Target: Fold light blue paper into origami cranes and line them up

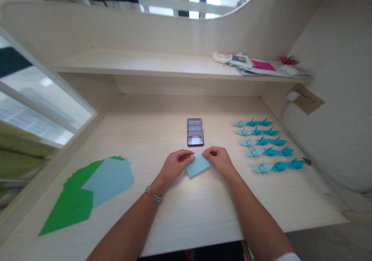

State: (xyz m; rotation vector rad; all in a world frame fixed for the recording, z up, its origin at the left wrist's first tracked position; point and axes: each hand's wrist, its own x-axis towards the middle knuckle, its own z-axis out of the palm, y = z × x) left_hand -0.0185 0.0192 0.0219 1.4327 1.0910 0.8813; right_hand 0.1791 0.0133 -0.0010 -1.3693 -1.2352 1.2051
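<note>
A small light-blue sheet of origami paper (198,167), folded into a rectangle, lies tilted near the middle of the desk. My left hand (177,163) pinches its left upper corner between thumb and fingers. At the opposite upper corner, my right hand (220,159) grips the paper in the same way. Just beyond the hands lies a phone (195,132) with its screen lit. Rows of folded blue paper cranes (280,166), pale to deeper blue, stand to the right of my right hand.
Fanned green paper sheets (72,204) and light-blue sheets (114,181) lie at the left of the desk (162,109). Papers and a pink card (263,65) rest on the shelf (139,64) above. A cable (293,137) runs from the wall socket (309,99) down the right side.
</note>
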